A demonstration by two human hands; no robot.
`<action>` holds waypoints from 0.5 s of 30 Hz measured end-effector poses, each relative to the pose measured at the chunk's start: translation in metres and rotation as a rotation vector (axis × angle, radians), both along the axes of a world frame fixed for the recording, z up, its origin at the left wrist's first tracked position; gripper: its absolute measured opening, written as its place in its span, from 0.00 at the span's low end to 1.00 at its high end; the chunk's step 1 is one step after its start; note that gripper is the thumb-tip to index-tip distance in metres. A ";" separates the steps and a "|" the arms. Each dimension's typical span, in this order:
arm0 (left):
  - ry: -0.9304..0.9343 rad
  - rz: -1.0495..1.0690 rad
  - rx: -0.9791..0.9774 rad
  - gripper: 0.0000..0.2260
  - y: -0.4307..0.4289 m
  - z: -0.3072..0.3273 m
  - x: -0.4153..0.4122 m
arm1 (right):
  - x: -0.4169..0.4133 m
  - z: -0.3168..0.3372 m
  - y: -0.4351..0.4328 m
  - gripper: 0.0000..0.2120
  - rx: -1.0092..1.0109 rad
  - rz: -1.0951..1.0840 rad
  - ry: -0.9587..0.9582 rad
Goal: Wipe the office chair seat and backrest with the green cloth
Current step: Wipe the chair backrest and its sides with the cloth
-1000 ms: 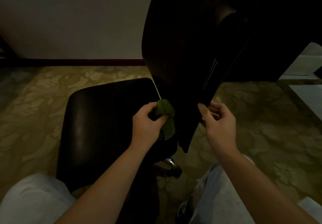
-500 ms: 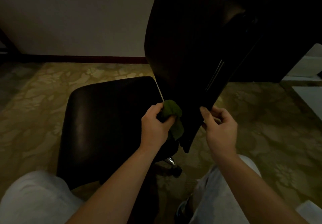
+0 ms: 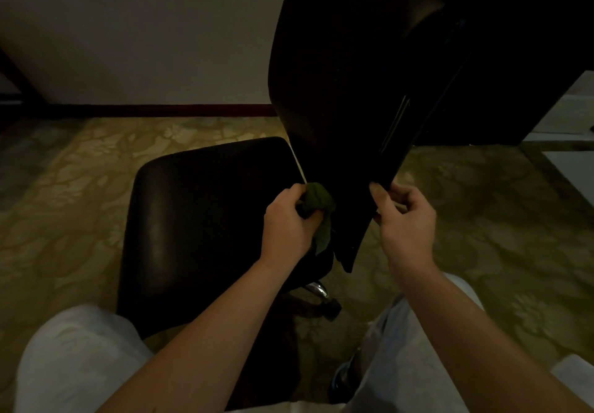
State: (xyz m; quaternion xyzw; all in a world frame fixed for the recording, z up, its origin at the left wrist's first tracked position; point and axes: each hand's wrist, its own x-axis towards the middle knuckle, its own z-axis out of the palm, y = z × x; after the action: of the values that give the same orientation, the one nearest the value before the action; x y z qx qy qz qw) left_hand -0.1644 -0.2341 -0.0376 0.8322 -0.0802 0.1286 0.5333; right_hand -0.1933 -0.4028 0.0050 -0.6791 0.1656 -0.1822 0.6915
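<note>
Dim room, view from head cam down onto black office chair. Left hand (image 3: 286,223) closed around bunched green cloth (image 3: 316,202), pressing it against lower edge of backrest (image 3: 340,91), just above rear of seat (image 3: 205,207); loose tail of cloth hanging below fist. Right hand (image 3: 406,219) gripping opposite, rear edge of backrest near its bottom tip, thumb on near face, fingers curled behind. Backrest upright btwn both hands, w/ thin light seam line along rear edge. Seat glossy, to left of backrest. Chrome base part (image 3: 316,289) visible under seat. Patterned carpet (image 3: 514,236) around chair; pale wall (image 3: 144,33) w/ dark baseboard beyond. Light trousers at bottom of frame.
</note>
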 end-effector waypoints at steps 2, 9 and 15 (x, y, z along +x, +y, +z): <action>-0.004 -0.002 -0.014 0.11 -0.002 -0.005 -0.001 | -0.002 -0.001 0.001 0.09 0.004 0.005 -0.003; 0.123 -0.044 -0.121 0.18 -0.008 -0.036 -0.002 | -0.002 -0.003 0.003 0.08 0.005 0.007 -0.009; 0.249 -0.030 -0.134 0.17 -0.010 -0.056 -0.009 | -0.002 -0.006 -0.001 0.09 0.014 0.028 -0.007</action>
State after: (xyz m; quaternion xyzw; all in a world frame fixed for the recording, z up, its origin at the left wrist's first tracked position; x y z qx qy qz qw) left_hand -0.1739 -0.2441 -0.0931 0.8030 -0.0169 0.0212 0.5954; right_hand -0.1955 -0.4042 -0.0006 -0.6759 0.1550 -0.1739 0.6992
